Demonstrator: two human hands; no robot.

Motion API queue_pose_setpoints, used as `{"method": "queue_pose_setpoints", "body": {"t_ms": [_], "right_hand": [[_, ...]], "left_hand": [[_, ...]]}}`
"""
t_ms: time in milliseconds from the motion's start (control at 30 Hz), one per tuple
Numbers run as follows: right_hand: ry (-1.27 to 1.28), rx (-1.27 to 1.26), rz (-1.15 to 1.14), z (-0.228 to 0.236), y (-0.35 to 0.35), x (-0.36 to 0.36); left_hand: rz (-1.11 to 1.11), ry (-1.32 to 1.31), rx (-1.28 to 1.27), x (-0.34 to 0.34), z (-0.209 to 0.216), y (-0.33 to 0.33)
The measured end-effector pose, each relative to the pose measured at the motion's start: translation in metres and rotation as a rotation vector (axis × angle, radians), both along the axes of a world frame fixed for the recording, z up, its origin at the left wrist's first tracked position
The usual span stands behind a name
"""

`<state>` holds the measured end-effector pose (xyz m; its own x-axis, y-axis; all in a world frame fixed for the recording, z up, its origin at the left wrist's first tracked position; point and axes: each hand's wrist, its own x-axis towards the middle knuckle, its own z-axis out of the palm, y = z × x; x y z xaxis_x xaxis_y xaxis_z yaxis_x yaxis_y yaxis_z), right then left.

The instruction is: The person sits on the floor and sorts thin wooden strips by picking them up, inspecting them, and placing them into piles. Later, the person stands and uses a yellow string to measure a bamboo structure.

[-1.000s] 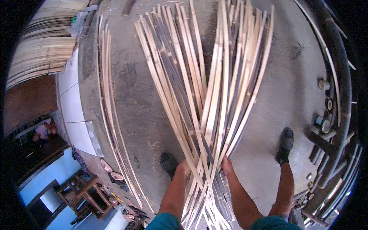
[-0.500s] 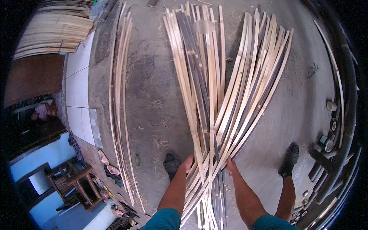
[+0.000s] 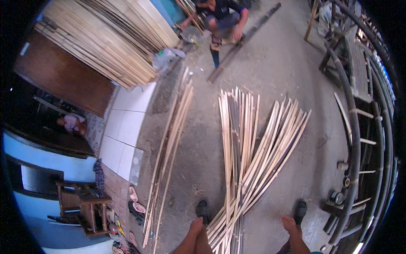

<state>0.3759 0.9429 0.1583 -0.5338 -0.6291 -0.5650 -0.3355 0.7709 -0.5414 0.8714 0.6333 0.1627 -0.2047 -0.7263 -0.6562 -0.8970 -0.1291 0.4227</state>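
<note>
Bamboo strips in pale and dark tones lie on the floor in two crossing sheaves, a left sheaf (image 3: 229, 139) and a right sheaf (image 3: 277, 148), overlapping near my feet. My left hand (image 3: 196, 225) is just left of the crossing, beside my left shoe, with its fingers loosely apart and no strip visible in it. Well to the right of the strips, my right hand (image 3: 290, 224) hangs open and empty near my right shoe. The lower ends of the strips run out of view between my forearms.
A thinner row of strips (image 3: 171, 152) lies to the left. Many slats (image 3: 105, 38) are stacked at the upper left. A co-worker (image 3: 220, 17) crouches ahead by a dark pole (image 3: 245, 42). Bamboo poles (image 3: 352, 139) line the right; a wooden chair (image 3: 91, 207) and sandals (image 3: 133, 194) are at left.
Both hands have let go of the strips and moved apart, the right one outward. The view has tilted up, bringing the co-worker and the dark pole into sight.
</note>
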Motion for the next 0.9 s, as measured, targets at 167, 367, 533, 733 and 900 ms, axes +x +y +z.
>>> {"method": "queue_pose_setpoints", "body": {"t_ms": [167, 367, 533, 733, 900], "right_hand": [[0.11, -0.046, -0.089, 0.031, 0.142, -0.093], [-0.407, 0.527, -0.118, 0.146, 0.179, -0.126], [0.224, 0.349, 0.776, 0.139, 0.062, -0.173], [-0.051, 0.155, 0.039, 0.324, -0.279, -0.062], [0.044, -0.277, 0.295, 0.395, -0.377, 0.076]], "left_hand": [[0.017, -0.321, 0.161, 0.015, 0.136, 0.056], [0.369, -0.103, 0.05, -0.015, 0.236, 0.176], [0.412, -0.072, 0.046, -0.045, 0.246, 0.168], [0.254, -0.035, -0.023, 0.012, 0.253, -0.04], [0.145, 0.063, 0.014, 0.059, 0.303, -0.239]]}}
